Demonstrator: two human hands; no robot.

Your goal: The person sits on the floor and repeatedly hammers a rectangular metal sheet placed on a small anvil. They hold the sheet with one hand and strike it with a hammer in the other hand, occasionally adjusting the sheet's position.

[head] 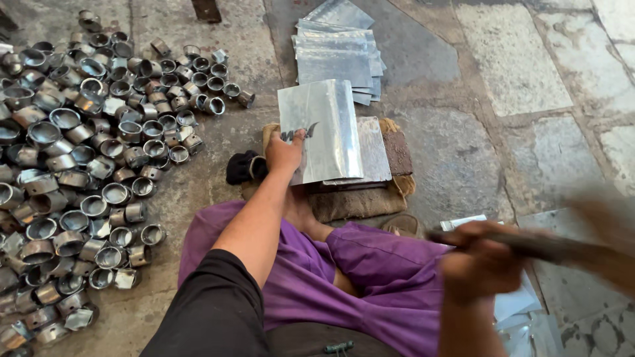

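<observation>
My left hand (286, 151) grips the left edge of a shiny bent metal sheet (327, 125), holding it tilted over a flat sheet (376, 152) that lies on a sack-covered block (357, 198). My right hand (479, 258) is closed around the handle of a dark wooden mallet (562, 248), raised at the right and blurred by motion. My legs in purple trousers (331, 277) are folded on the floor in front of the block.
A large heap of small round metal rings and collars (86, 152) covers the floor at the left. A stack of cut metal sheets (337, 53) lies beyond the block. More sheet offcuts (522, 304) lie by my right knee on the stone floor.
</observation>
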